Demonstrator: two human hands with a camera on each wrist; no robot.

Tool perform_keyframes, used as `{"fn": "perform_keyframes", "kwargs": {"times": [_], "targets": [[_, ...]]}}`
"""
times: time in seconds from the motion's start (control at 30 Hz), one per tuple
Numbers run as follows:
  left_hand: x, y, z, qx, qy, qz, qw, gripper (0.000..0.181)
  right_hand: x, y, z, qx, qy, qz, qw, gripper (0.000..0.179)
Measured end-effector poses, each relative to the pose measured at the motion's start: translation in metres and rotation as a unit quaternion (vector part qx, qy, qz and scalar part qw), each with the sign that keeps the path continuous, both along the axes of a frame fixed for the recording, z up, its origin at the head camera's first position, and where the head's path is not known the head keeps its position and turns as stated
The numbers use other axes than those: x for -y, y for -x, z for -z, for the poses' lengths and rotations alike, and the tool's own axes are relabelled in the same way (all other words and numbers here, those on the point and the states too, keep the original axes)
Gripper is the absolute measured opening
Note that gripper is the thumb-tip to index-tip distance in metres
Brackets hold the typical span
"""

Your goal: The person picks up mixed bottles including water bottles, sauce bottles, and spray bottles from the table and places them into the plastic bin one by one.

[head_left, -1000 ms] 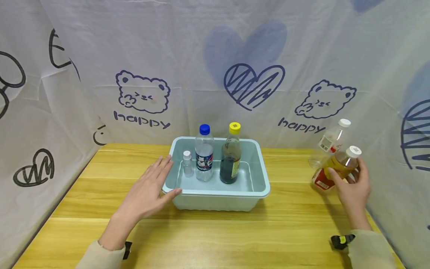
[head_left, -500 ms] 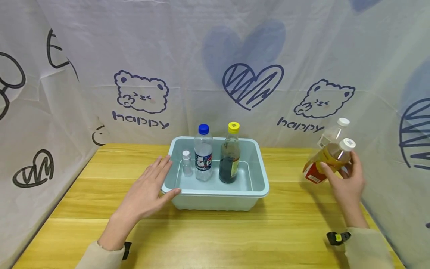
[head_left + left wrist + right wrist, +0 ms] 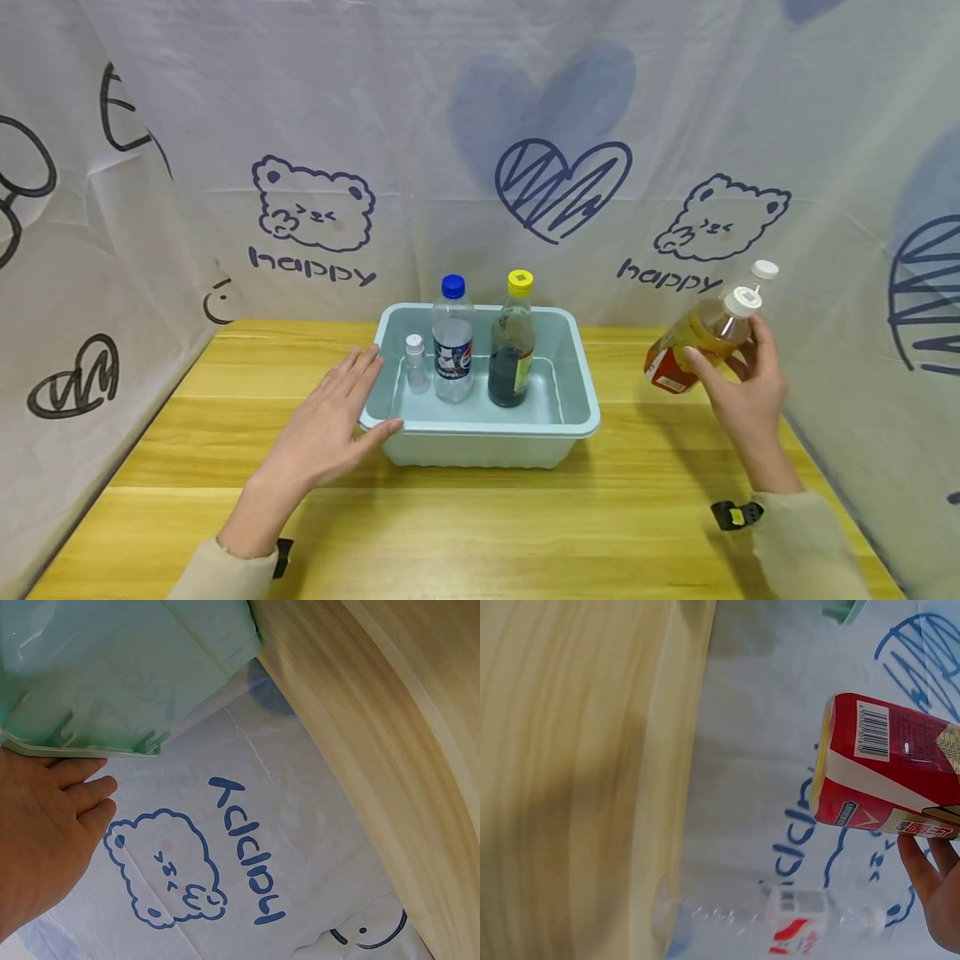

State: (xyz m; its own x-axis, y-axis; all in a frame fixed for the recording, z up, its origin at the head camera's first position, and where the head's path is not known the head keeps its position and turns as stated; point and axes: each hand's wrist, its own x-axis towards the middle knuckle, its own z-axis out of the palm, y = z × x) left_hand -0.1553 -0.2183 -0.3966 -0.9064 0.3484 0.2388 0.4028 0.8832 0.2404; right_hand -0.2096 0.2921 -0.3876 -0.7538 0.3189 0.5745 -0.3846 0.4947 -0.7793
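Observation:
My right hand [image 3: 744, 392] grips a bottle of amber drink [image 3: 693, 346] with a red and yellow label and a white cap. It is tilted, cap to the upper right, and held above the table; the right wrist view shows its red label [image 3: 885, 757] and base. My left hand [image 3: 330, 425] lies with straight fingers against the left rim of a pale blue-green plastic tub [image 3: 487, 431]. Inside the tub stand a small clear bottle with a white cap [image 3: 417, 371], a Pepsi bottle with a blue cap [image 3: 453, 358] and a dark-liquid bottle with a yellow cap [image 3: 512, 367].
A clear bottle with a white cap [image 3: 795, 919] stands at the table's back right, mostly hidden behind the held bottle in the head view. The wooden table [image 3: 480, 533] is bordered by a printed white cloth [image 3: 435, 125] behind and at both sides.
My right hand has lifted the amber drink bottle and carried it left and upward, past the front of the clear bottle. My left hand and the tub stay in place.

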Motion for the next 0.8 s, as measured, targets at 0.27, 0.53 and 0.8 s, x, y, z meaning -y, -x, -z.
{"fn": "perform_keyframes", "kwargs": {"times": [0.27,0.53,0.8], "targets": [[0.0,0.0,0.0,0.002,0.001,0.0,1.0,0.091,0.019,0.001,-0.015,-0.023,-0.005,-0.033,0.9992,0.084],[0.0,0.0,0.0,-0.003,-0.001,0.004,1.0,0.091,0.036,0.004,-0.026,-0.072,0.005,-0.088,0.9935,0.086],[0.0,0.001,0.0,-0.003,0.0,0.004,1.0,0.091,0.055,0.003,-0.034,-0.101,-0.024,-0.123,0.9869,0.088]]}}
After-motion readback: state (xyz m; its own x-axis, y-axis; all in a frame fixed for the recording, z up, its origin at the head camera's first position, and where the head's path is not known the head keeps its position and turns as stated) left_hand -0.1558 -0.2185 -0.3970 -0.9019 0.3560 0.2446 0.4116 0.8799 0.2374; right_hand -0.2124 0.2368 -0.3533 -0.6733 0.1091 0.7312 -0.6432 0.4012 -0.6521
